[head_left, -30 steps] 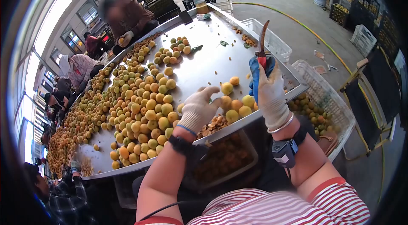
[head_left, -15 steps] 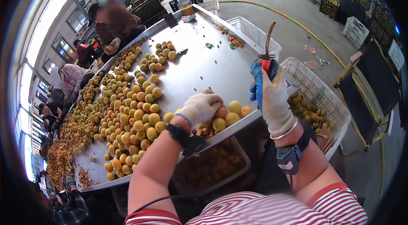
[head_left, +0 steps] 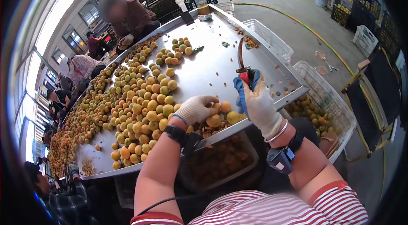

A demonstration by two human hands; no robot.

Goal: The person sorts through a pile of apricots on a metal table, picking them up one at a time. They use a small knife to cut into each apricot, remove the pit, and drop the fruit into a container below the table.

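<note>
My left hand (head_left: 196, 109), in a white knit glove, is over the near edge of the metal table (head_left: 199, 79). Its bent fingers and thumb are apart, with the tips right at a small apricot (head_left: 216, 106). Larger apricots (head_left: 213, 120) lie just below and to the right, beside brown pulpy scraps (head_left: 205, 132). My right hand (head_left: 260, 108) wears a white and blue glove and is closed round the red handle of a curved knife (head_left: 241, 56). The rusty blade points up over the table. A big heap of apricots (head_left: 140, 110) spreads to the left of my left hand.
A crate of greener fruit (head_left: 312, 114) stands right of the table, and a fruit-filled bin (head_left: 225, 157) sits below its edge. A folding chair (head_left: 365, 106) is at the right. Co-workers, one in a brown jacket (head_left: 131, 18), line the far side. A hose (head_left: 293, 21) crosses the floor.
My left hand's fingers have spread from their earlier bunched pose over the fruit. My right hand has come left and lower with the knife, now over the table's edge. The view has shifted slightly.
</note>
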